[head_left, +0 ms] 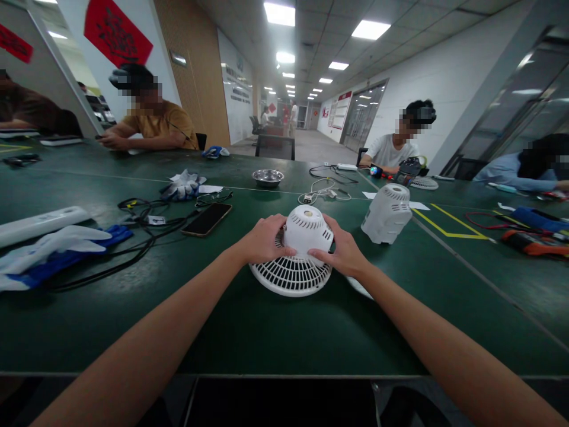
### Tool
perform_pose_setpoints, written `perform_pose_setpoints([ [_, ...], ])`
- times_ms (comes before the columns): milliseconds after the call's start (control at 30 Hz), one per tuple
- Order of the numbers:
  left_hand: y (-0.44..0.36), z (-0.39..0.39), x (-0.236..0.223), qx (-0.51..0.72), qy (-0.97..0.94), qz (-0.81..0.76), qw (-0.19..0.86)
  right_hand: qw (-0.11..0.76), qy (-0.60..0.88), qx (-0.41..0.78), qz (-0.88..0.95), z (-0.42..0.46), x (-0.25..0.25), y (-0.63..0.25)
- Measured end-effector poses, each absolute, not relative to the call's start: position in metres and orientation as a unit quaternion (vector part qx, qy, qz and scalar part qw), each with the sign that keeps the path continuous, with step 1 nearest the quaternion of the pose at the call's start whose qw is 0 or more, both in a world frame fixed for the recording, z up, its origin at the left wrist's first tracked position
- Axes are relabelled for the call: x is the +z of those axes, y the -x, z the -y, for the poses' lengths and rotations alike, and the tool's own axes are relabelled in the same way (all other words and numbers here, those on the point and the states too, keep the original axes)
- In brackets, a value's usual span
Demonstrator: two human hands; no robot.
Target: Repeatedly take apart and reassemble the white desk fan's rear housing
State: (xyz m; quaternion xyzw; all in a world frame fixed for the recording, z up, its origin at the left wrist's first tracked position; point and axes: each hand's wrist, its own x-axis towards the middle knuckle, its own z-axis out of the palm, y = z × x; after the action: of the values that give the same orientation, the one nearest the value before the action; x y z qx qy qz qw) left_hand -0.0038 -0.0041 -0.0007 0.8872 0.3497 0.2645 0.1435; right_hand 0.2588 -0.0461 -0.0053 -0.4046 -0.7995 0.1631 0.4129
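Note:
A white fan motor housing (307,228) sits on a round white fan grille (291,276) lying flat on the green table (249,332). My left hand (262,240) grips the housing's left side, fingers wrapped round it. On the right side my right hand (342,249) clasps the same housing, thumb pressed against its front. A second white housing part (386,212) stands apart to the right, untouched.
A black phone (207,219), black cables (146,228) and blue-white gloves (57,252) lie to the left. A metal bowl (267,177) sits further back. Red and blue tools (533,234) lie at the right. Other people sit at the far side.

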Motion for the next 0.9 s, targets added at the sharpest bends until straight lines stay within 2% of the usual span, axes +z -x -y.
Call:
perform_pose_setpoints([
  [133,0.001,0.012,0.0,0.315,-0.874,-0.307,0.206,0.41,0.409,0.205,0.789,0.055,-0.003,-0.259],
  [300,-0.001,0.02,0.0,0.307,-0.876,-0.279,0.245,0.398,0.385,0.274,0.786,0.064,-0.002,-0.258],
  [600,-0.01,0.021,-0.006,0.318,-0.88,-0.299,0.188,0.382,0.367,0.312,0.789,0.06,0.002,-0.262],
  [900,-0.016,0.026,0.002,0.32,-0.878,-0.31,0.173,0.37,0.378,0.311,0.79,0.061,0.001,-0.261],
])
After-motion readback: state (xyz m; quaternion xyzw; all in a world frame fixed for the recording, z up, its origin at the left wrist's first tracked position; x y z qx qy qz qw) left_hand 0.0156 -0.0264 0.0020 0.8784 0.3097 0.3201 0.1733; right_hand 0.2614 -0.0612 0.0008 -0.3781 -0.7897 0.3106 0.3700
